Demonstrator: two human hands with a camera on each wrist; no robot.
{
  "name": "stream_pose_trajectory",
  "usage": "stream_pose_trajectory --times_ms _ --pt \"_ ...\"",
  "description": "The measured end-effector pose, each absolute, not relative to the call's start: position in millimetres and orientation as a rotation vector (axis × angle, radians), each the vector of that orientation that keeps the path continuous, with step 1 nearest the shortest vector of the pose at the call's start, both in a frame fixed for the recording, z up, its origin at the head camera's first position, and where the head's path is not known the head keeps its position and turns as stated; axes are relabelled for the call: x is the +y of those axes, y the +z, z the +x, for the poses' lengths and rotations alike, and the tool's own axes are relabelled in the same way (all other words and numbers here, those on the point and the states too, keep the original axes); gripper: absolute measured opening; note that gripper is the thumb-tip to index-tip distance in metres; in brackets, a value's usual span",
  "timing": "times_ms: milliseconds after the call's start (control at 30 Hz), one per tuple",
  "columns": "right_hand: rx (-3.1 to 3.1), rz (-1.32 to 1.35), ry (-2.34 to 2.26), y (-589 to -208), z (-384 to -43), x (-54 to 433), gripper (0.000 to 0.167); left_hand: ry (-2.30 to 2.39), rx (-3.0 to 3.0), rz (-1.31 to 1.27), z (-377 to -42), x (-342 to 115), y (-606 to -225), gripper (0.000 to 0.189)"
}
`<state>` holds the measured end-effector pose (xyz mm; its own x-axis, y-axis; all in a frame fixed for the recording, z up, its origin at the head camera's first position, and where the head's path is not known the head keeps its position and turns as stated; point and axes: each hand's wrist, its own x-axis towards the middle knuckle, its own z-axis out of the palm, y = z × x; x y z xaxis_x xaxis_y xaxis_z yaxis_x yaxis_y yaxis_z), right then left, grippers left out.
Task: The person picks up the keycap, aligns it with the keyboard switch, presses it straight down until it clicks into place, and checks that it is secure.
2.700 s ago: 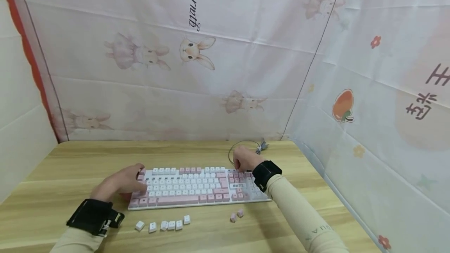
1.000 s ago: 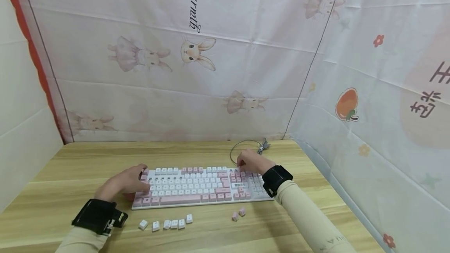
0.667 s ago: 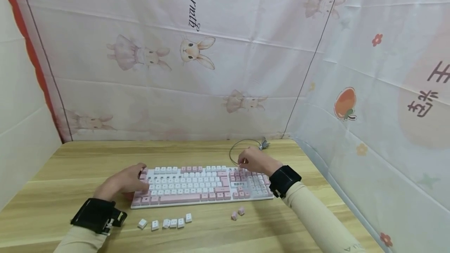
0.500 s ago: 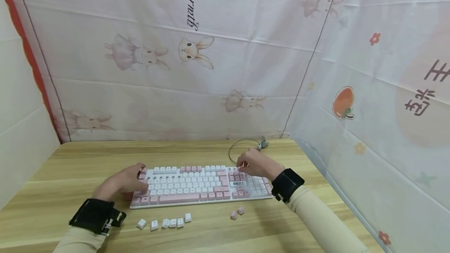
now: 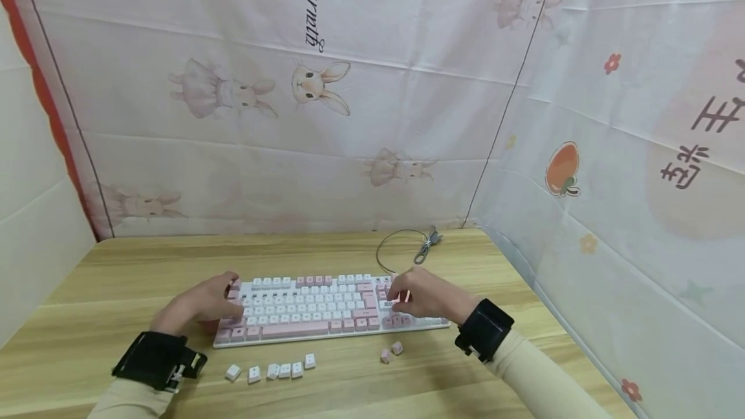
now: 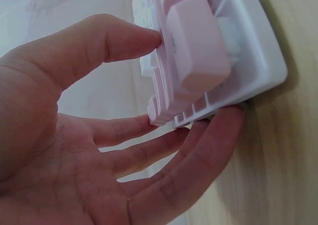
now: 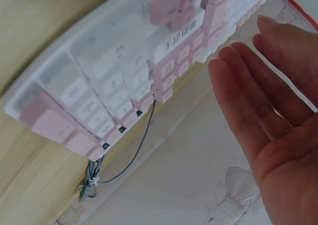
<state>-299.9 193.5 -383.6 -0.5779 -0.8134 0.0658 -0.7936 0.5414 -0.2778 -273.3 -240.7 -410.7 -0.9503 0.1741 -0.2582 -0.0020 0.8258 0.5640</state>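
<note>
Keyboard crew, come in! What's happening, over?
Left hand grips keyboard by left end. Right hand above its right side, holding nothing. Loose keycaps in front, not blocking.

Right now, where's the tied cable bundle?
In the head view, the tied cable bundle lies on the table, right of centre, behind the keyboard and beyond the right hand.

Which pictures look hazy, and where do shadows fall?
Head view: fairly clear, a soft shadow on the desk beside the right sleeve; left wrist view: backdrop hazy, shadow on the desk by the keyboard; right wrist view: hazy, white number-pad keys washed out.
</note>
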Motion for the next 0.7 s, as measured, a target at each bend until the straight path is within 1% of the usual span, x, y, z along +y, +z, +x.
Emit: stream_pose_trajectory --times_ms 267,400,700 --pt "2.629 -1.444 -0.402 -390 -270 203 0.013 0.824 2.714 0.126 -274 -241 -412 0.088" --pt "2.59 -1.448 -0.407 -396 -256 206 0.015 0.833 2.704 0.115 -274 -241 -411 0.089" --pt "2.602 -1.386 -0.329 -409 -247 205 0.021 0.849 2.707 0.129 -271 -240 -409 0.088"
